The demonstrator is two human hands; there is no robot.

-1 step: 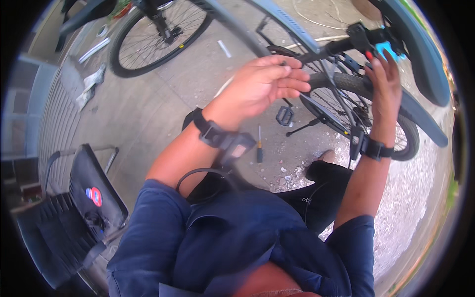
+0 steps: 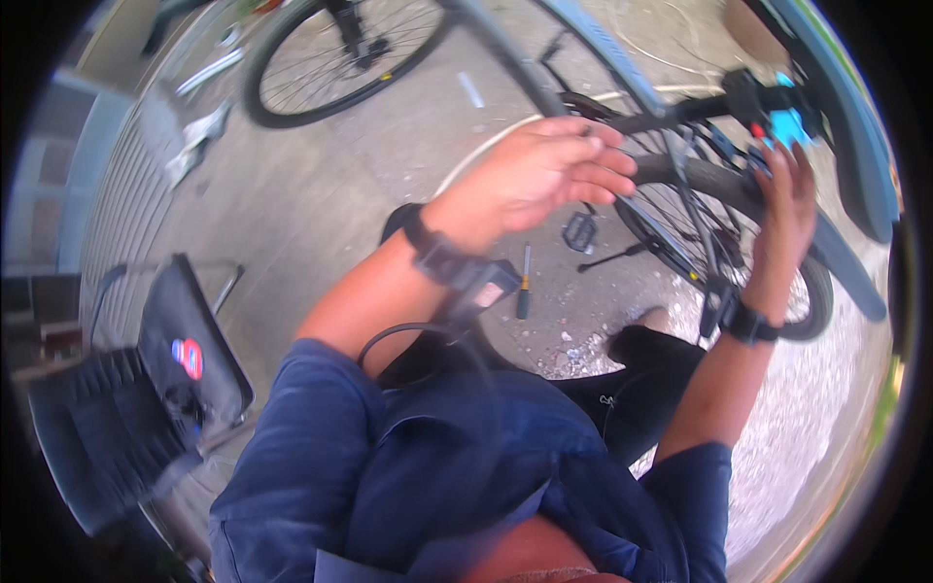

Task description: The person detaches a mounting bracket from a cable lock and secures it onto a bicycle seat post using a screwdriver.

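My left hand (image 2: 544,180) is raised in front of the bicycle's frame (image 2: 622,63). Its thumb and index finger pinch a small dark piece (image 2: 586,131), too small to name, while the other fingers curl loosely. Farther right, my right hand (image 2: 785,209) is held up just below the bicycle saddle (image 2: 855,126), fingers stretched upward and apart. Its fingertips are close to the seat post (image 2: 719,105), a small red part (image 2: 757,129) and a bright blue piece (image 2: 789,124); whether they touch anything is unclear. Behind the hands is the rear wheel (image 2: 714,185).
A screwdriver (image 2: 525,282) lies on the concrete below the pedal (image 2: 579,232). The kickstand (image 2: 610,257) reaches toward the ground. The front wheel (image 2: 335,92) is at the upper left. A black chair (image 2: 185,360) stands at the left. Pale gravel (image 2: 777,428) covers the right side.
The whole view has shifted, so the bicycle and screwdriver sit farther right in the picture. Both hands keep nearly the same pose beside the bicycle.
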